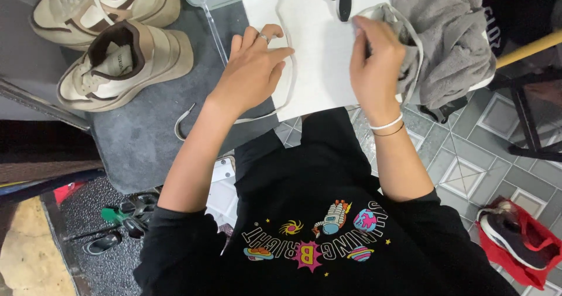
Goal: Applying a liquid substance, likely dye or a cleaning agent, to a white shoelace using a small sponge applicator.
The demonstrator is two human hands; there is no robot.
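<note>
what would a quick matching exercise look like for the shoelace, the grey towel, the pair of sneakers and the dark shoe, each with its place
Things:
1. shoelace
2. grey towel
3. pair of sneakers
4. dark shoe

Places:
A. on the red bag on the tiled floor
B. bunched at the white board's right end
C. on the grey mat, top left
D. looped across the white board, between both hands

Pairs: 1-D, 2-B, 3-C, 4-A

White sheet (319,68) bare between hands; grey towel (451,44) blocks right, sneakers (117,62) left.
</note>
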